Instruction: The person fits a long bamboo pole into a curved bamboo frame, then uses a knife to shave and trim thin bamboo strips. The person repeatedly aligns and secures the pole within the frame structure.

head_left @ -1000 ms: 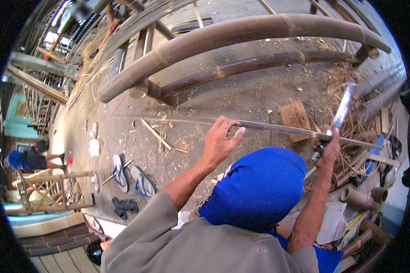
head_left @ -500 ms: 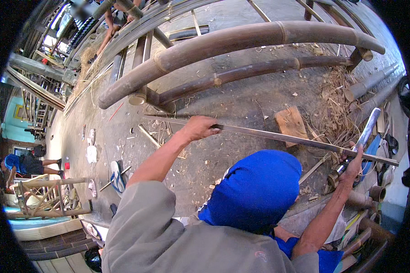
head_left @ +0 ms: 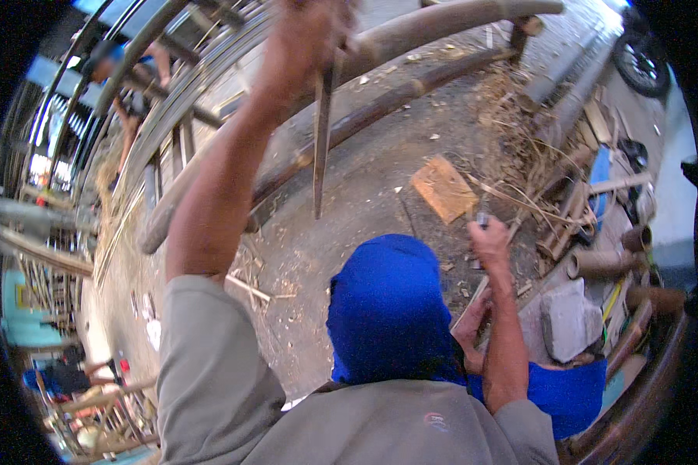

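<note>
At far middle, left hand [head_left: 309, 43] raised and blurred, fingers closed round narrow bamboo strip [head_left: 322, 147]; strip hangs point down, in front of bamboo frame [head_left: 442, 22]. Nearer, to right, right hand [head_left: 490, 244] curled tight round metal thing [head_left: 482, 221], mostly hidden in fist, kind hard to tell. Just beyond it, wooden board [head_left: 444, 188] on littered floor [head_left: 364, 194]. Near middle, bent knee [head_left: 388, 310] in blue cloth. Right side: pale block [head_left: 570, 319]. Far right: black wheel [head_left: 641, 66].
</note>
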`<state>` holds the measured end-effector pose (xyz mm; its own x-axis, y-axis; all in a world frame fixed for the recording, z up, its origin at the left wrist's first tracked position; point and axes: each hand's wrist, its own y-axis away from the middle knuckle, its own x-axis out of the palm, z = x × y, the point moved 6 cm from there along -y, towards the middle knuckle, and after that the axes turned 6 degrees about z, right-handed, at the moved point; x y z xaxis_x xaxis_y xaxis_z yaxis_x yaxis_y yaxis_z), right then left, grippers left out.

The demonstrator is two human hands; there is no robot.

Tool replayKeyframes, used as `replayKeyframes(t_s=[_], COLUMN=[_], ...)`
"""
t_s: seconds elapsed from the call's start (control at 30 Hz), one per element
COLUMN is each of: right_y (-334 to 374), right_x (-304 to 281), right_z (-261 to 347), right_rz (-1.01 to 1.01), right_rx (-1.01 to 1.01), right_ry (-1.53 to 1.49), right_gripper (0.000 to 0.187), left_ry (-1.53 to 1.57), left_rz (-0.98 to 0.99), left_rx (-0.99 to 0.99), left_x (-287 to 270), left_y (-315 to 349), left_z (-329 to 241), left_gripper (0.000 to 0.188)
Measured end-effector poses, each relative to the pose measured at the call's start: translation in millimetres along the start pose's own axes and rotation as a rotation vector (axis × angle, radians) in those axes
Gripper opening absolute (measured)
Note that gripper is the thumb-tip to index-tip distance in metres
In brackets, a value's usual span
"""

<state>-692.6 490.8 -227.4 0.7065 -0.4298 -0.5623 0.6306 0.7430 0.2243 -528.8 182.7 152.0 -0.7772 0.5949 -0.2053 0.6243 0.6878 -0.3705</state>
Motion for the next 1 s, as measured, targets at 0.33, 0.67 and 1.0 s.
replayKeyframes(t_s=[0.33,0.67,1.0], right_y=[37.8,37.4,36.2], right_x=[56.5,69.7,42.5], right_z=[-19.1,19.2,125.3], right_rz=[0.012,0.095,0.032], right_rx=[0.116,0.12,-0.131], right_ry=[0.011,-0.132,-0.183], right_gripper=[0.042,0.041,0.036], left_ry=[0.354,0.386,0.348], left_rz=[-0.313,-0.481,-0.432], left_rx=[0.404,0.115,0.147], left_x=[9.5,21.9,56.1], left_y=[8.0,67.8,99.8], left_z=[-46.0,8.3,20.9], left_gripper=[0.023,0.047,0.053])
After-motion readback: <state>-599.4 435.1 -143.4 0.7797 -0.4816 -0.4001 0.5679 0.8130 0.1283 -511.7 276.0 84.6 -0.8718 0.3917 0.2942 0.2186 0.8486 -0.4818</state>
